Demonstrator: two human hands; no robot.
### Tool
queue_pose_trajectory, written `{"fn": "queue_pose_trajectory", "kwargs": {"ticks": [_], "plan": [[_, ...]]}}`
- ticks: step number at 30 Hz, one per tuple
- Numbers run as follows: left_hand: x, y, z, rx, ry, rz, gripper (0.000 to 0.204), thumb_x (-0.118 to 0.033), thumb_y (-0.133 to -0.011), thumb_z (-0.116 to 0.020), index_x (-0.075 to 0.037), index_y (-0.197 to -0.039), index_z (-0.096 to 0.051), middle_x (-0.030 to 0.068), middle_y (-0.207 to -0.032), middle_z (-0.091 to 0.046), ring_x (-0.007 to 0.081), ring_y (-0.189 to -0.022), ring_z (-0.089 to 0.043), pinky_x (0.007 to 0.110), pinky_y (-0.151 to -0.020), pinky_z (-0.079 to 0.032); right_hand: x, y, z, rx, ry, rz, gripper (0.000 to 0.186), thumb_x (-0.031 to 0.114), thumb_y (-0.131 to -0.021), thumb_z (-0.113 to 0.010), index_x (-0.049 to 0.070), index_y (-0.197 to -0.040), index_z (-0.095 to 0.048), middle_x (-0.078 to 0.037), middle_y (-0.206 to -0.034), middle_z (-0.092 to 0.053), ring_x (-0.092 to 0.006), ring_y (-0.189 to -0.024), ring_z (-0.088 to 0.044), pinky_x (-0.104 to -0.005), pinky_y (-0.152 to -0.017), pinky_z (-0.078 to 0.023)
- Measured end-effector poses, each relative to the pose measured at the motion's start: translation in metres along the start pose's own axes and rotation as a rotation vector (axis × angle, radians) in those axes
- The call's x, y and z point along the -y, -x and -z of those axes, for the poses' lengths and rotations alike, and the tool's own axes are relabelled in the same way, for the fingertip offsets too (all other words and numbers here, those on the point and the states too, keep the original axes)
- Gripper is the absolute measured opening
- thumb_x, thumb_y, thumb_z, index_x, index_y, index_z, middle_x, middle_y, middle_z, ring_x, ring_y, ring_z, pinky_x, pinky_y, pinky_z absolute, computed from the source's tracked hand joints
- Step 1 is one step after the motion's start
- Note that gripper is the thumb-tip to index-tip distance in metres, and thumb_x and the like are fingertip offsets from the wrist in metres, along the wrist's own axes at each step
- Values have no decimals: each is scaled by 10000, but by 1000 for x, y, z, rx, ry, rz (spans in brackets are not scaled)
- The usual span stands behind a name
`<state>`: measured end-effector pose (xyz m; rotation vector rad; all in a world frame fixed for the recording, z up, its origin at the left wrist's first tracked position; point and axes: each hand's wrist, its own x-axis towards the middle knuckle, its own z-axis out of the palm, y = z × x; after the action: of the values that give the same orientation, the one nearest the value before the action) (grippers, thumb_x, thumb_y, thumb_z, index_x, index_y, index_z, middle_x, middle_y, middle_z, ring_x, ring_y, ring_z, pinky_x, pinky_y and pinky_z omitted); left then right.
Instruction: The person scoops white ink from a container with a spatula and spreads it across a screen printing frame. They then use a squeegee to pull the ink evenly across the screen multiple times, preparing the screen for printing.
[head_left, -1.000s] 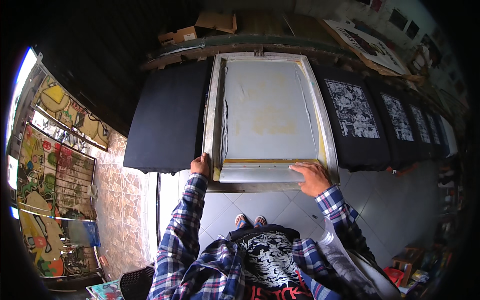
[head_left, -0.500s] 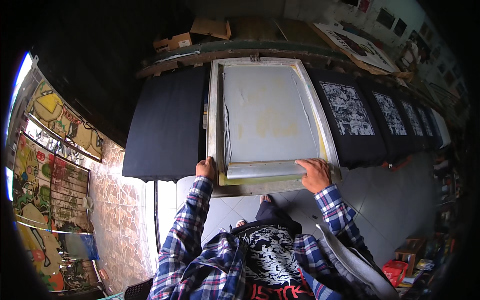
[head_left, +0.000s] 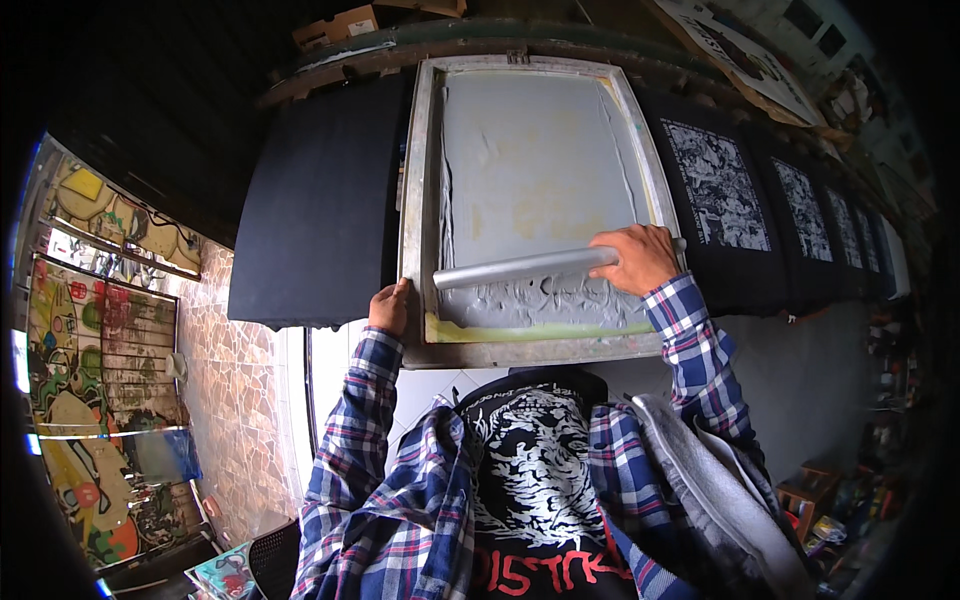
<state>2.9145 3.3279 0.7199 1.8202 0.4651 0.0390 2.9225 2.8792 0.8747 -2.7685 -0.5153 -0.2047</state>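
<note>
A screen-printing frame [head_left: 418,190] with a pale wooden rim lies in front of me. Its grey mesh [head_left: 540,140] has yellowish patches and smeared ink along the sides. My left hand [head_left: 389,306] is closed on the frame's left edge near the front corner. In my right hand [head_left: 638,259] is a long grey squeegee [head_left: 520,267], gripped near its right end. The squeegee slants across the lower part of the screen, its right end higher. Between it and the front rim, thick wet-looking ink [head_left: 540,305] lies in ridges.
A plain black shirt [head_left: 315,200] is stretched flat left of the frame. To the right stand several black shirts with white prints, the nearest printed shirt [head_left: 712,185] beside the frame. A cardboard box [head_left: 338,27] sits on the back ledge. Cluttered shelves [head_left: 890,350] line the far right.
My right hand has lifted the squeegee off the front end of the screen and moved it away from me, tilting it. Ridged ink now shows there. The left hand still holds the frame.
</note>
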Motion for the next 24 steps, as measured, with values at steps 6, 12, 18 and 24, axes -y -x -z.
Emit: {"fn": "queue_pose_trajectory", "kwargs": {"ticks": [6,12,18,24], "plan": [[-14,12,-4,-166,117,-213,594,-409,-1016,-691,50,-1380,-592,144,-1153,-713,207,-1051,-668,337,-963,-522,-9,31,-13,-292,-40,60,359,159,-717,-849,168,-1066,-765,-27,-938,-774,-274,-894,-728,-435,-859,-536],[-139,114,-34,-79,-117,-822,478,-262,-1019,-666,17,-1396,-578,202,-1335,-598,320,-1284,-577,419,-1120,-440,-10,73,-20,-370,68,38,386,64,-690,-732,147,-1066,-765,-32,-992,-773,-265,-953,-727,-432,-850,-552],[-139,175,-49,48,-658,-1142,662,-187,-694,-902,-124,-1315,-681,150,-1303,-635,365,-1252,-579,529,-1097,-417,7,110,-43,-347,42,43,412,58,-677,-717,142,-1077,-767,-59,-1047,-770,-271,-1001,-723,-431,-925,-551],[-104,179,-53,66,-679,-1173,542,-74,-661,-841,-160,-1189,-752,48,-1170,-702,303,-1164,-638,480,-1003,-491,17,136,-41,-358,49,65,454,62,-661,-732,155,-1103,-777,-52,-1037,-772,-269,-1000,-723,-450,-936,-544]]}}
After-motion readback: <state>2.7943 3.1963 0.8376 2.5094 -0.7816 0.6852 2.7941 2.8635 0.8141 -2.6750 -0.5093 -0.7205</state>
